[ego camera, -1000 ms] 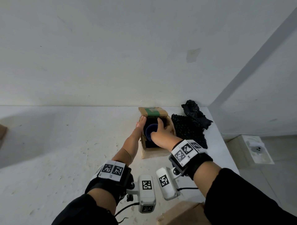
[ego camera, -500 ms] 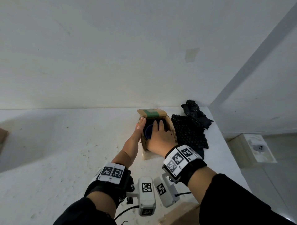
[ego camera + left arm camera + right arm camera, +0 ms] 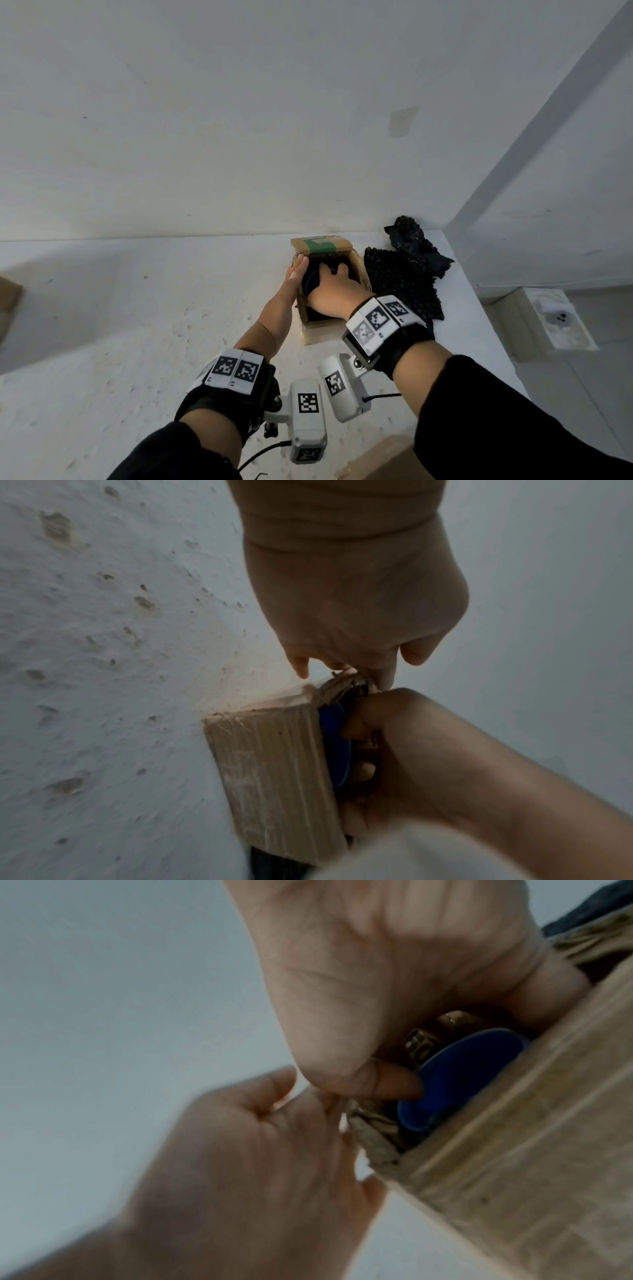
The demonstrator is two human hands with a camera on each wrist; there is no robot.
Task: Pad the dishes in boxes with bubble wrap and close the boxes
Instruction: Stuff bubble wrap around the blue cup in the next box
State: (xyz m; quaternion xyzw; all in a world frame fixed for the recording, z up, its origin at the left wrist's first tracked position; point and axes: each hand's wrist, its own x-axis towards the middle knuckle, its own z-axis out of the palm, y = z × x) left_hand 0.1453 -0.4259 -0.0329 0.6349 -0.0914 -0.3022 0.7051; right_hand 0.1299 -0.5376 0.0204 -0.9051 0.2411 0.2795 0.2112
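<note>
A small open cardboard box (image 3: 317, 334) stands on the white table (image 3: 137, 325), its far flap marked with green tape. A blue dish (image 3: 462, 1074) sits on edge inside it against the left wall, also seen in the left wrist view (image 3: 337, 750). My right hand (image 3: 332, 294) reaches into the box and grips the dish, thumb (image 3: 394, 1085) on its inner face and fingers behind it. My left hand (image 3: 296, 277) lies with straight fingers against the box's left wall at its crumpled flap (image 3: 339, 689). The box's bottom is hidden.
Black bubble wrap (image 3: 404, 284) lies in a heap just right of the box, near the table's right edge. Another cardboard box (image 3: 387, 462) is at the near edge, and a piece of cardboard (image 3: 8, 301) is at far left. A wall rises behind the table.
My right hand has sunk deeper into the box with the blue dish, which now shows less from above. The left hand has stayed at the box's left wall.
</note>
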